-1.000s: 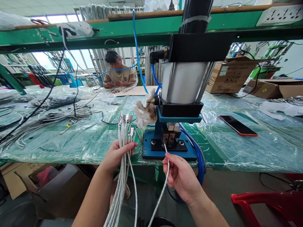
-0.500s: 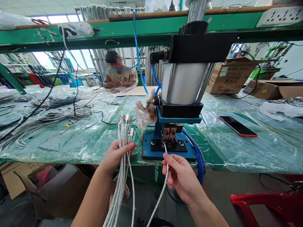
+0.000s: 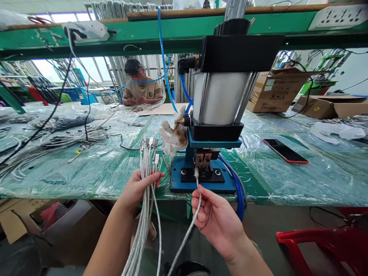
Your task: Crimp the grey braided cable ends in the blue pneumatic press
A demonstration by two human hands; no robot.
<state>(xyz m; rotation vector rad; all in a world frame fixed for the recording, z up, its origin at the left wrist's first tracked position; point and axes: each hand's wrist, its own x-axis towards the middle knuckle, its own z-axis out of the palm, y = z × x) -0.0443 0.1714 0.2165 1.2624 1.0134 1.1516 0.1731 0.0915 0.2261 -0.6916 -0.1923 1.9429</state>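
Note:
My left hand (image 3: 143, 184) is closed around a bundle of silvery braided cables (image 3: 141, 234), whose metal connectors (image 3: 151, 142) stick up above the fingers. Between the thumb and fingers of my right hand (image 3: 214, 218) is a single braided cable (image 3: 184, 239). That cable's metal connector (image 3: 196, 173) points up in front of the black block at the foot of a pneumatic press (image 3: 220, 99). Whether the connector touches the block I cannot tell. The press stands on a blue base plate (image 3: 175, 186), with copper-coloured jaws (image 3: 202, 159) just above and behind the connector.
A stained white cloth (image 3: 174, 138) hangs at the press's air fitting. To the right lie a phone (image 3: 284, 150) and cardboard boxes (image 3: 277, 92). Loose cables (image 3: 66, 145) cover the left of the table. A person (image 3: 142, 90) sits across it. A red stool (image 3: 322, 245) stands lower right.
My right hand has turned and drawn slightly down and left, so the cable's connector now shows in front of the press jaws. My left hand keeps its bundle. The whole view has shifted slightly.

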